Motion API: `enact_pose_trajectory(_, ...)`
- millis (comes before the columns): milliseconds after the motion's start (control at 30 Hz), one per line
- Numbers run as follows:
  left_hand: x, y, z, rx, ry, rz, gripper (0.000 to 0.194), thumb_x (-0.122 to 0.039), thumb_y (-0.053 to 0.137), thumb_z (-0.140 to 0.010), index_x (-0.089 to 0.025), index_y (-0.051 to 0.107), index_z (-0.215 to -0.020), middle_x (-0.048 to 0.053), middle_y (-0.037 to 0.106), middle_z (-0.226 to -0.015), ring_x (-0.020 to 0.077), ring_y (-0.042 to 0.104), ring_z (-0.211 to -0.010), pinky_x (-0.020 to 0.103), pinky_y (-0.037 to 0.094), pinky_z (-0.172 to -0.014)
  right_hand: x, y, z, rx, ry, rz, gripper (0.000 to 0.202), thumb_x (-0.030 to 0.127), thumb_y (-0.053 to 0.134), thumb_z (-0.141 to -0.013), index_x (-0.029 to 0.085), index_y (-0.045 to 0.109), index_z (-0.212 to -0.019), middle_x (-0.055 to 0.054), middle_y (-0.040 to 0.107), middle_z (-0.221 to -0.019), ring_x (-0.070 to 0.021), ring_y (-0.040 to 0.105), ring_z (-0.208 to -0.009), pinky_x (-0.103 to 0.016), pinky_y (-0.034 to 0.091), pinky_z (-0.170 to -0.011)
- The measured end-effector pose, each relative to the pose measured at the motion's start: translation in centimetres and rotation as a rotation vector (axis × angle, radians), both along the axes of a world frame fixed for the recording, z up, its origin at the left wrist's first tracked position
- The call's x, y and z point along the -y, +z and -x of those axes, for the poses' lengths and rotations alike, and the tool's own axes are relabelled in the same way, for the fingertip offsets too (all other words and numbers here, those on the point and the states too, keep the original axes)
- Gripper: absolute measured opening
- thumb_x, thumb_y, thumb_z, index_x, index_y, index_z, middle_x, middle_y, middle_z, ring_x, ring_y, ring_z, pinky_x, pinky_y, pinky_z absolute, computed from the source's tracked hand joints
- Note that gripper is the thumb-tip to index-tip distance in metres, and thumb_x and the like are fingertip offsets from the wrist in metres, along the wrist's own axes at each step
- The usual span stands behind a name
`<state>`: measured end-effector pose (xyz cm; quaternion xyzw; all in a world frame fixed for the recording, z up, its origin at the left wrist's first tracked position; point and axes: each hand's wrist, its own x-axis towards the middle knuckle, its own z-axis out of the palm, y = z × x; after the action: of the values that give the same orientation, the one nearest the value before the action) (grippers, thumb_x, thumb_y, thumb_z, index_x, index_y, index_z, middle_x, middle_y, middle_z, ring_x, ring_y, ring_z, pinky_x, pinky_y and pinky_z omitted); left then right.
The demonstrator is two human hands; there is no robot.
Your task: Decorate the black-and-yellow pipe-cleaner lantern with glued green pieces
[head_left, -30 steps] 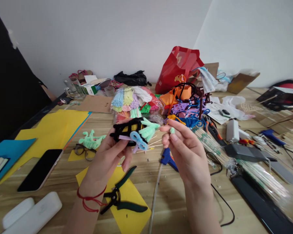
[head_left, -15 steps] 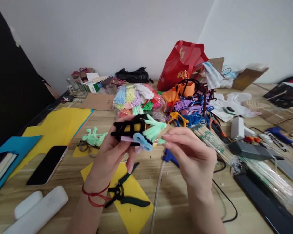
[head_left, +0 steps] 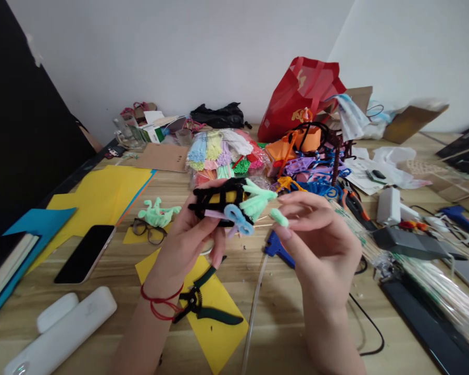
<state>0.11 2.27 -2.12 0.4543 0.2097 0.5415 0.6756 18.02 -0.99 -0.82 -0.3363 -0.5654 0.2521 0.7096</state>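
My left hand (head_left: 193, 229) is closed around a pipe-cleaner model (head_left: 218, 200), with a black frame, a yellow inside, a mint-green cone of stems at its right end and a light blue loop in front. Between the thumb and fingers of my right hand (head_left: 316, 239) is a short mint-green pipe-cleaner piece (head_left: 279, 217), just right of the cone and apart from it. Below my left hand, pruning shears (head_left: 195, 302) lie on a yellow sheet (head_left: 222, 344). A blue glue gun (head_left: 277, 249) lies behind my right hand, partly hidden, with a clear glue stick (head_left: 253, 307) running from it.
A mint-green pipe-cleaner figure (head_left: 158, 212) and glasses (head_left: 148, 232) lie to the left, near a phone (head_left: 86, 254) and white cases (head_left: 62, 333). Bagged pipe cleaners (head_left: 222, 151), a red bag (head_left: 300, 99) and coloured models stand behind. Pliers (head_left: 355, 203) and bundled sticks (head_left: 433, 286) lie right.
The mint-green piece in my right hand has tilted and shows more of its length, as the fingers shifted. The whole view has slid slightly, with both hands appearing farther right.
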Motion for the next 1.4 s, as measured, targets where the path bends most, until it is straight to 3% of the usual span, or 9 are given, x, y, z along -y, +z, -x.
enact_pose_trajectory(167,-0.1,-0.1,0.1,-0.009,-0.005,-0.025,0.035,-0.028,0.067,-0.094,-0.024,0.058,-0.127,-0.002,0.070,-0.073,0.0050,0.054,-0.034,0.014,0.037,-0.034,-0.4,-0.4,-0.2,-0.151,0.124,0.068,0.013,0.016,0.075,-0.085,0.025,0.067,-0.080,-0.001,0.071,-0.088,-0.0154,0.070,-0.082,-0.027,0.062,-0.067)
enact_pose_trajectory(300,-0.1,0.0,0.1,-0.010,-0.016,-0.032,0.035,-0.027,0.065,-0.095,-0.025,0.057,-0.128,-0.002,0.070,-0.076,0.0048,0.054,-0.033,0.014,0.035,-0.032,-0.5,-0.5,-0.2,-0.160,0.138,0.124,0.022,0.019,0.076,-0.085,0.032,0.070,-0.103,0.001,0.073,-0.088,-0.0135,0.070,-0.071,-0.026,0.063,-0.062)
enact_pose_trajectory(433,0.1,0.2,0.0,-0.012,-0.016,-0.002,0.038,-0.028,0.067,-0.093,-0.024,0.056,-0.129,-0.002,0.069,-0.074,0.0073,0.057,-0.036,0.014,0.035,-0.031,-0.3,-0.5,0.1,-0.133,0.089,0.125,0.010,0.019,0.076,-0.086,0.028,0.074,-0.090,0.000,0.077,-0.088,-0.0147,0.074,-0.069,-0.027,0.065,-0.060)
enact_pose_trajectory(667,0.2,0.2,0.0,-0.016,-0.029,-0.028,0.036,-0.029,0.066,-0.094,-0.025,0.056,-0.129,-0.002,0.068,-0.071,0.0074,0.058,-0.036,0.013,0.038,-0.032,-0.1,-0.5,0.5,-0.174,0.067,0.137,0.020,0.013,0.080,-0.081,0.029,0.078,-0.093,0.002,0.079,-0.085,-0.0141,0.075,-0.069,-0.025,0.066,-0.064)
enact_pose_trajectory(1000,0.4,0.5,-0.3,-0.025,-0.008,-0.019,0.038,-0.029,0.069,-0.092,-0.025,0.058,-0.127,-0.001,0.070,-0.073,0.0070,0.056,-0.035,0.013,0.041,-0.033,-0.1,-0.5,0.9,-0.146,0.011,0.104,0.017,0.010,0.078,-0.081,0.027,0.077,-0.085,0.000,0.076,-0.083,-0.0157,0.073,-0.079,-0.028,0.066,-0.067)
enact_pose_trajectory(1400,0.1,0.0,-0.2,-0.019,-0.047,-0.100,0.034,-0.024,0.060,-0.098,-0.024,0.056,-0.131,-0.002,0.069,-0.072,0.0047,0.058,-0.037,0.010,0.045,-0.038,-0.1,-0.5,1.1,-0.133,0.005,0.042,0.026,0.000,0.076,-0.077,0.024,0.078,-0.086,0.001,0.075,-0.083,-0.0145,0.073,-0.079,-0.027,0.066,-0.071)
